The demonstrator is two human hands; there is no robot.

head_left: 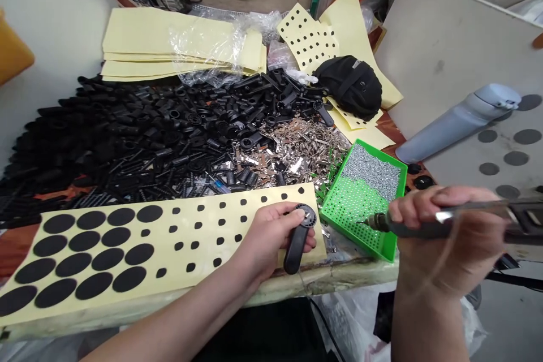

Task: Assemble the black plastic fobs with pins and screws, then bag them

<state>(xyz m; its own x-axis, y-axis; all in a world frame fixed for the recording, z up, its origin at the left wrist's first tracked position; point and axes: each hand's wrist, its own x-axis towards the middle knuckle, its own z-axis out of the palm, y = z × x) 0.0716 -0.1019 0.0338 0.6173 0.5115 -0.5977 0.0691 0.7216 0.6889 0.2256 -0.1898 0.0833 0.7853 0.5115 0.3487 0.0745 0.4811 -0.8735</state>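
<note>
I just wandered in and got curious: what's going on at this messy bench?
A person is working with bare hands. The left hand holds a black part with a round end, and the right hand grips a screwdriver-like tool, its tip over a green tray of small grey pieces. A yellow sheet of black dots lies beside the left hand; beyond are heaps of black parts and shiny metal pieces.

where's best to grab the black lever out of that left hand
Probably by the rounded free end of the black lever, from the near side: it points toward the person and sticks out past the fingers, while the left hand's thumb overlaps the round head.
</note>
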